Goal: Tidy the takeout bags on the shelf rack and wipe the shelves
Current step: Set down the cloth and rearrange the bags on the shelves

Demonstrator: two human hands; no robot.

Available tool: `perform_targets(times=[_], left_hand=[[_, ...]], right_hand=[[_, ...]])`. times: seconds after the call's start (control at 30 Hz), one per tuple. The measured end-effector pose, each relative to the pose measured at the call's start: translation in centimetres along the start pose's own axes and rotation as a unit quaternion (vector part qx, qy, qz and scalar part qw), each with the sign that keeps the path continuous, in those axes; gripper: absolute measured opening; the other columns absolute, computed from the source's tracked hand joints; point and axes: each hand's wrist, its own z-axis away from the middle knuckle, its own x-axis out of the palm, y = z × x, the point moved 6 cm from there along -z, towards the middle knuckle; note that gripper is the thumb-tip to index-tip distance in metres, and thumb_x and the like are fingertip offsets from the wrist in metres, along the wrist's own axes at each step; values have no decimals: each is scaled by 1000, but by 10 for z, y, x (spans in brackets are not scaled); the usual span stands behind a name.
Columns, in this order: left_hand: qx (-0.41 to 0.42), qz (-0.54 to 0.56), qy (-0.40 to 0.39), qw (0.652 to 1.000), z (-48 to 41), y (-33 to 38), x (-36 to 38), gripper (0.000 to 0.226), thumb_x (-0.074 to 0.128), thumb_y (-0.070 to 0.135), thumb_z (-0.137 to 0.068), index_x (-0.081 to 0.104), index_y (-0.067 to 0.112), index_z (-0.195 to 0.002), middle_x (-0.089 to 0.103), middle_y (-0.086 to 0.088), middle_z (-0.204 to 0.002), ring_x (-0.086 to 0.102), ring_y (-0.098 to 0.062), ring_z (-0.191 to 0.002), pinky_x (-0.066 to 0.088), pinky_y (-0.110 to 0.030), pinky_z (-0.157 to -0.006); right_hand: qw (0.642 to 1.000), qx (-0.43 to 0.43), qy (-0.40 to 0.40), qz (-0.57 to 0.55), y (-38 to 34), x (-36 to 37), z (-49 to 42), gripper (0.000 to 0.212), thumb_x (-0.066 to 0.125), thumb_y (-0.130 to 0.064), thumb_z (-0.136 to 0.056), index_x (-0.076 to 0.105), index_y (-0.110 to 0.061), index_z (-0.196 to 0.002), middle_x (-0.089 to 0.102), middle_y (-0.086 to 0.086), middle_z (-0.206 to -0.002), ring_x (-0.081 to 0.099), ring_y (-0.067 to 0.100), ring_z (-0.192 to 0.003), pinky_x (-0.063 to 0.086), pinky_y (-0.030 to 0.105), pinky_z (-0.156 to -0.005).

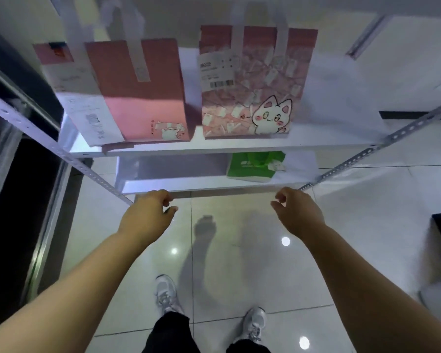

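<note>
While both arms reach forward over a glossy tiled floor (214,263), a person stands facing a white metal shelf rack (214,149) holding takeout bags on two levels. On the upper shelf (329,128) a pink bag with a cartoon cat (250,98) stands upright near the middle, a printed receipt stuck to its upper front; just beside it to the left sits a plain pink bag (143,98), tilted in this wide-angle view, with a strip of tape running down its front. A white paper slip (87,110) leans against that bag's left side, and a further pink-and-white package (54,62) shows behind it, too blurred to make out. On the lower shelf (176,179) a green bag (255,165) lies toward the right, partly hidden under the shelf above. The left hand (145,215) hovers in front of the lower shelf's front edge, fingers loosely curled and holding nothing. The right hand (298,212) hangs level with it, well apart, fingers likewise half-curled and empty. Perforated steel uprights (367,154) frame the rack on both sides. Grey sneakers (252,324) and dark trousers show below.
</note>
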Motion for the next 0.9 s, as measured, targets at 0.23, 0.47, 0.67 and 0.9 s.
perform_targets(times=[0.23,0.47,0.67,0.9], left_hand=[[-34,11,5,999,23,57,83,24,59,30,-88,62,18,-109,65,3,-106,59,-19,-95,43,-28,-76],[-42,21,15,999,11,84,141,22,60,30,-88,62,19,-106,64,5,-101,60,-18,-94,43,-28,-75],[-30,1,-14,999,-36,76,199,20,59,31,-88,61,20,-105,65,5,-100,60,-18,-91,48,-31,-77],[-8,-6,-8,1000,-122,52,274,17,61,29,-87,61,19,-100,64,5,-97,59,-18,-87,44,-28,-72]], right_hand=[[1000,-19,-18,7,96,3,-12,27,54,-33,-91,60,-17,-112,63,2,-112,58,22,-100,48,33,-83],[999,-23,-26,12,157,26,-33,26,53,-33,-91,60,-18,-112,62,2,-112,57,22,-101,47,33,-82],[1000,-15,-18,7,186,74,-74,26,53,-34,-91,59,-18,-111,64,1,-112,58,22,-101,49,36,-84],[1000,-15,9,0,205,146,-148,26,53,-34,-91,59,-19,-111,63,1,-109,58,22,-97,51,36,-82]])
